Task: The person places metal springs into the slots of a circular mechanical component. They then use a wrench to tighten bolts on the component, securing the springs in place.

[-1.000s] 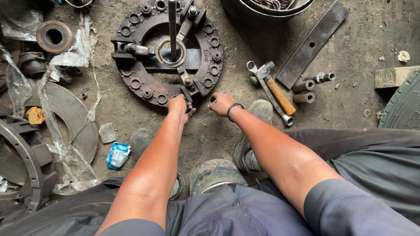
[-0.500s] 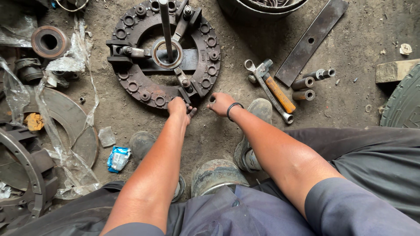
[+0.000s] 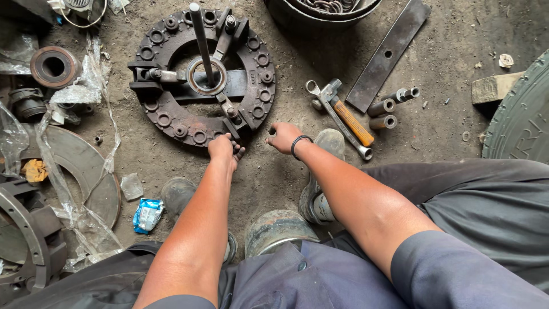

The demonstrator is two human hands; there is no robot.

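Left hand (image 3: pixel 224 147) rests with fingers curled down on the near rim of a large round clutch pressure plate (image 3: pixel 203 74), touching its edge; whether it grips anything small there cannot be told. Right hand (image 3: pixel 284 137), with a dark band at the wrist, is loosely closed just beside the plate's lower right edge, fingers bent in, on or just above the dirt floor (image 3: pixel 446 123).

The rusty plate lies flat on the floor ahead of the person, ringed with round bosses. A steel rod (image 3: pixel 202 43) stands upright through its centre ring. Between the knees a worn metal cylinder (image 3: pixel 276 229) stands on end, with a boot on either side.

Around it, from largest down: part of a tyre (image 3: pixel 523 120) at the right edge; a flat metal disc (image 3: pixel 80 166) under crumpled clear plastic at the left; a dark tub (image 3: pixel 320 14) at the top; a long flat steel bar (image 3: pixel 389 54) with a hole; a hammer with an orange handle (image 3: pixel 346 117) lying across a spanner (image 3: pixel 337 117); three short sockets (image 3: pixel 392 106); a small blue and white packet (image 3: pixel 148 214).

Compared with half a second ago, the hands sit in much the same place at the plate's near edge, and the rod leans a little differently in view.
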